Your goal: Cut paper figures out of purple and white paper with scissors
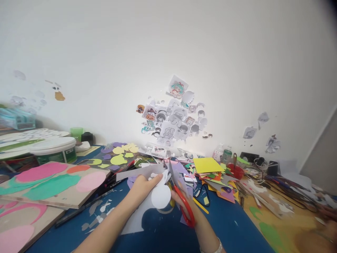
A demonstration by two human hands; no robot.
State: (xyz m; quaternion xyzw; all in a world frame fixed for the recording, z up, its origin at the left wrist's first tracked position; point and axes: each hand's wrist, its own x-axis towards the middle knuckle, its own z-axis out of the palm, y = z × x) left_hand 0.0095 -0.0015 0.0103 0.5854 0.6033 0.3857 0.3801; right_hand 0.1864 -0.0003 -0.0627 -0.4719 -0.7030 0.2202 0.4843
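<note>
My left hand (144, 187) grips a piece of white paper (165, 175), the thumb pressed on top of it. In my right hand (180, 198) is a pair of scissors with red handles (187, 211). Their open blades (170, 169) point away from me, right beside the paper's edge. A white paper circle (161, 196) shows between my hands, apparently in front of a roll of tape (168, 208) that it partly hides. Beneath my left forearm lies a larger white sheet (135, 223) on the blue table mat (218, 228).
Stacked colored paper (207, 166) stands right of center, beside a red cup (235, 171). Boards with cut shapes (89, 193) lie left, near a white-lidded tub (54, 144). Yellow and purple cutouts (118, 160) lie behind. Drawings (168, 130) cover part of the wall.
</note>
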